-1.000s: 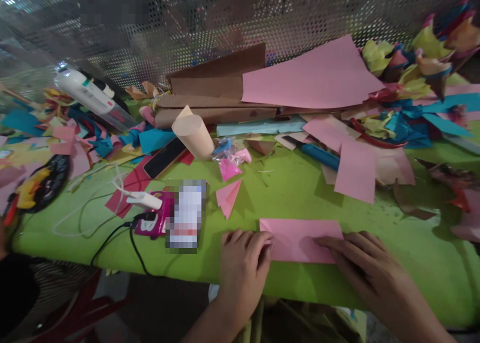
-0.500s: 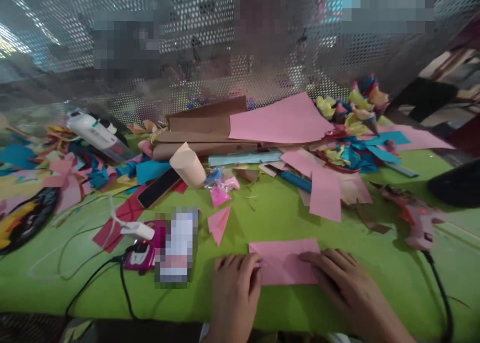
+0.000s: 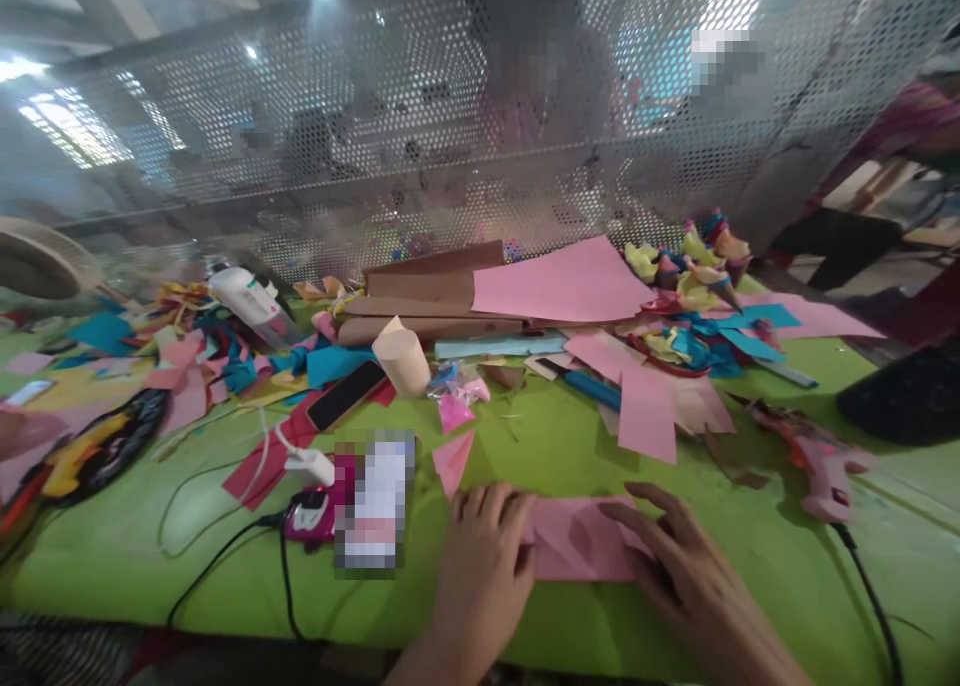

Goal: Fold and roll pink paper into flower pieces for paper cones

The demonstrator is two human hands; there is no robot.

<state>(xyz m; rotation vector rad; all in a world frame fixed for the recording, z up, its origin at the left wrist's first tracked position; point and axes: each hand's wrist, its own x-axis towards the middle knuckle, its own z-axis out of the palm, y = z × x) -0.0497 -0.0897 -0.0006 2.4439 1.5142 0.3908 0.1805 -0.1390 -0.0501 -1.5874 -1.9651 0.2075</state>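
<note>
By the front edge of the desk, pink paper lies under the left hand, fingers close-set, pinch unclear, and the right hand, fingers loosely spread; even pressure should keep it flat.

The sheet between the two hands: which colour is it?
The sheet is pink; it shows best in the head view.

Palm down, the bare left hand covered the left end of the pink rectangular paper, knuckles bent; the bare right hand slanted over the paper's right end, fingers parted.
</note>
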